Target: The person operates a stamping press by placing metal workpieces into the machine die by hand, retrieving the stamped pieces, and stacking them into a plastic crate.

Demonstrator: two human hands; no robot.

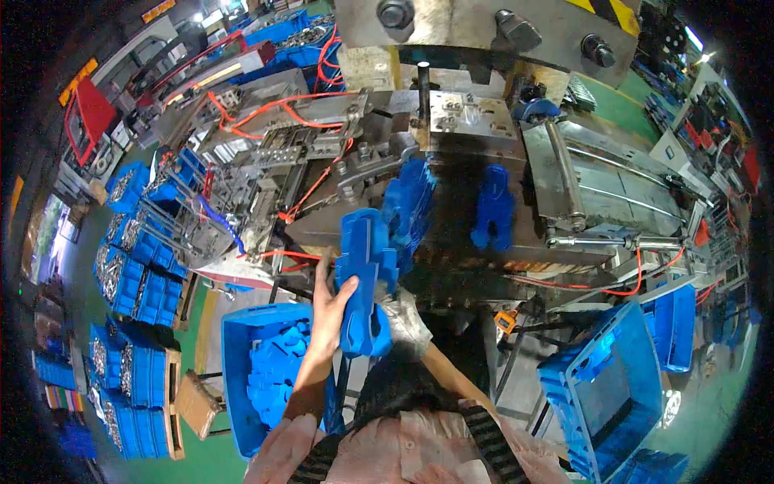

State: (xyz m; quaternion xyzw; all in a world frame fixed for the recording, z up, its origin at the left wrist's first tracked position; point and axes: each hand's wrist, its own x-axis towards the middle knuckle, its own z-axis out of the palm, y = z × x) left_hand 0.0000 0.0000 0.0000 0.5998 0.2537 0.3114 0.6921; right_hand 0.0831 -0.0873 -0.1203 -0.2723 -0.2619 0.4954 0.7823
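A stack of flat blue cut-out parts with notched outlines is held upright in front of my body. My bare left hand grips its left side, with the thumb across the front face. On the right, my right hand in a pale grey glove holds the stack's lower side; its fingertips are partly hidden behind the parts. Just beyond, a second pile of blue parts rests on the dark machine bed. One more blue part lies apart to its right.
A blue bin with loose blue parts stands at lower left, another blue bin at lower right. The heavy steel press block overhangs the bed. Orange air hoses cross the left side; a metal cylinder sits right.
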